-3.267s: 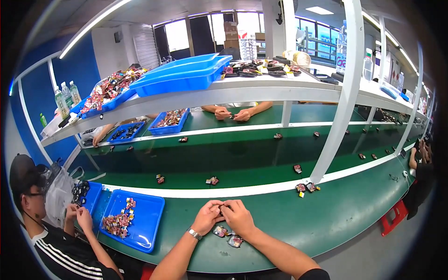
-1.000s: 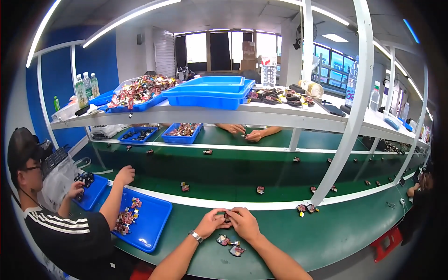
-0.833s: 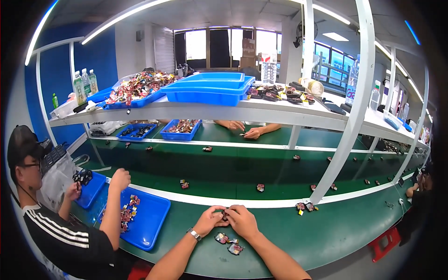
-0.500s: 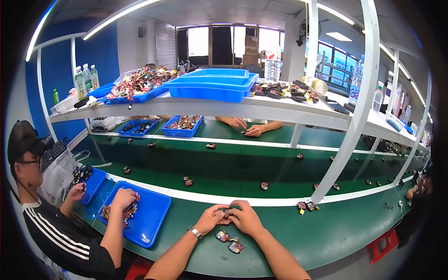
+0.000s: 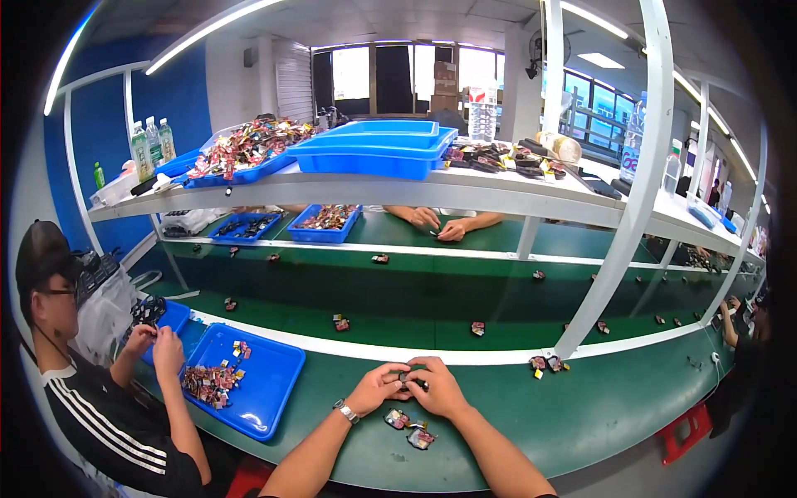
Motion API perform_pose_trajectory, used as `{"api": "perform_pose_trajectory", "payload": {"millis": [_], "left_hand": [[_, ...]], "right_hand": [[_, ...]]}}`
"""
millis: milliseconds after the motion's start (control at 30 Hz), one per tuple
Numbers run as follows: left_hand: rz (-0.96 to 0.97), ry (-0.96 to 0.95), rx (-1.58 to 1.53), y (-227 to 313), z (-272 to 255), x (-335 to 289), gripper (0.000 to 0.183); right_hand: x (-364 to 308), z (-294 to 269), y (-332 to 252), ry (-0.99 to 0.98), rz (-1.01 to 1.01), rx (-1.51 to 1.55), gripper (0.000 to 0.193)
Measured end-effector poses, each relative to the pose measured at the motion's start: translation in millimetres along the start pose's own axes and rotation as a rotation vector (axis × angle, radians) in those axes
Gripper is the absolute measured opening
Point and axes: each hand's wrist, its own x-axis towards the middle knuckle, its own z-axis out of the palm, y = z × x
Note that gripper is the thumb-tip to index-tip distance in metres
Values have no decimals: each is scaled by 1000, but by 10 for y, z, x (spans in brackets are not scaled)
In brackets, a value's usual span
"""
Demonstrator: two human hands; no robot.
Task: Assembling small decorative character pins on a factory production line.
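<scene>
My left hand and my right hand meet over the green work surface. Between their fingertips sits a small dark part, pinched from both sides; its exact kind is too small to make out. Just below the hands lie small black-edged electronic pieces with red and silver faces, one nearer and one beside it. A metal watch is on my left wrist.
A co-worker at the left works beside a blue tray with small red parts. Ahead runs a green conveyor belt with scattered pieces. A white shelf post rises at the right. Other hands work across the belt.
The co-worker's hand has left the blue tray and come up to meet the other one. Pieces on the belt have shifted slightly right. My hands stay in place, fingers slightly adjusted around the part.
</scene>
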Motion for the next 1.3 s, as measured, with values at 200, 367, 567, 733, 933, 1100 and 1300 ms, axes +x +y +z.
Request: {"api": "perform_pose_trajectory", "payload": {"millis": [200, 367, 567, 733, 933, 1100, 1300], "left_hand": [[12, 2, 62, 2, 15, -11, 33], [18, 22, 36, -1, 33, -11, 33], [-10, 31, 2, -41, -20, 5, 33], [-16, 31, -1, -36, -10, 3, 32], [-12, 49, 17, -16, 22, 5, 29], [33, 40, -88, -95, -76, 2, 28], [12, 15, -57, -61, -40, -5, 29]], "right_hand": [[-22, -35, -11, -61, -46, 77, 11], [-56, 55, 2, 19, 20, 54, 13], [-66, 117, 5, 74, 52, 76, 13], [-63, 109, 34, 90, 13, 40, 14], [-60, 146, -23, 114, 27, 81, 14], [21, 82, -183, 124, -153, -56, 16], [-65, 136, -131, 181, -20, 21, 19]]}}
